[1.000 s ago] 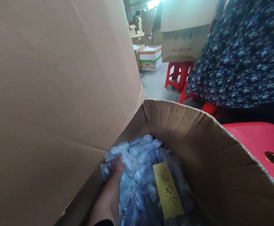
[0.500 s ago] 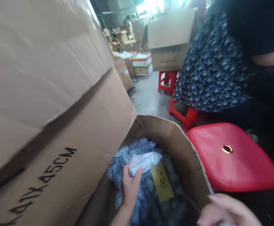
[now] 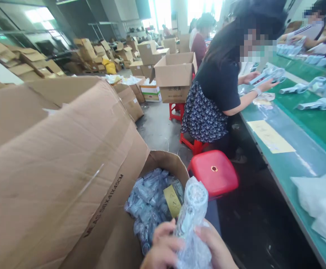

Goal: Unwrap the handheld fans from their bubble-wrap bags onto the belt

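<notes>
Bright windows (image 3: 205, 6), grey floor (image 3: 159, 129), red stools (image 3: 215, 177)

The left grip (image 3: 163, 247) was blurred and cut off by the bottom edge, which cropped the wrapped piece (image 3: 192, 209) too. The right grip (image 3: 217, 246) was partly hidden behind that piece. The left edge cut off the printed box (image 3: 67, 179); the right edge, the counter (image 3: 286, 164) and the white bags (image 3: 320, 209). Writing on the yellow note (image 3: 171, 201) and the pale sheet (image 3: 272, 137) was too unclear to read.
</notes>
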A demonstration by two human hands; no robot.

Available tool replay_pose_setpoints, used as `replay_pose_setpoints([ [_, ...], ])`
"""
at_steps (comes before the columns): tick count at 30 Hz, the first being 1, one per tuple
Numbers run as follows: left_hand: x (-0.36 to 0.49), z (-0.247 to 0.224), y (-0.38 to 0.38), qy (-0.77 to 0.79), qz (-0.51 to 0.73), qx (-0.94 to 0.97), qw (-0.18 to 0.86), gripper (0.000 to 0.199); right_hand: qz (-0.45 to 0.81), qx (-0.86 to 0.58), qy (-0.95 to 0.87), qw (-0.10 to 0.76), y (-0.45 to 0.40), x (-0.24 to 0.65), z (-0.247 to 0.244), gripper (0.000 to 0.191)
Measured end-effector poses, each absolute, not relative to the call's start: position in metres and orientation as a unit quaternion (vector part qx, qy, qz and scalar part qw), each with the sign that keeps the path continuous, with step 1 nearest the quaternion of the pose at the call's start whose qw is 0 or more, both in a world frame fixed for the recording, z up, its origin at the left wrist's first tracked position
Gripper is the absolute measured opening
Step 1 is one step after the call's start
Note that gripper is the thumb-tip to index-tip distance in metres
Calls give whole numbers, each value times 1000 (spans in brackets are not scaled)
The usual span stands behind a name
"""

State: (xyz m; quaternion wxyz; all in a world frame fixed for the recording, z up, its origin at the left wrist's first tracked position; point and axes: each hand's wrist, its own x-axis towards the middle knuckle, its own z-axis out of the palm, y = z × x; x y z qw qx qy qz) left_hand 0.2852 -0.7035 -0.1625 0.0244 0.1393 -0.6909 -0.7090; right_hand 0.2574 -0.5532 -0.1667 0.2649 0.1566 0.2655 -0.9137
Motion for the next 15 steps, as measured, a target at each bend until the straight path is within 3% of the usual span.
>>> replay_pose_setpoints([
  [5, 286, -81, -695, -577, -774, 185, -182, 47, -902, 149, 337, 223, -548, 276, -119, 39],
  [8, 290, -56, -687, -612, -734, 146, -255, 50, -877, 158, 419, 177, -545, 285, -92, 45],
  [11, 298, -47, -679, -746, -641, 71, -168, 45, -892, 162, 391, 157, -537, 295, -65, 49],
  [15, 307, -51, -658, -838, -540, -71, -24, 40, -930, 207, 277, 121, -524, 306, -38, 42],
])
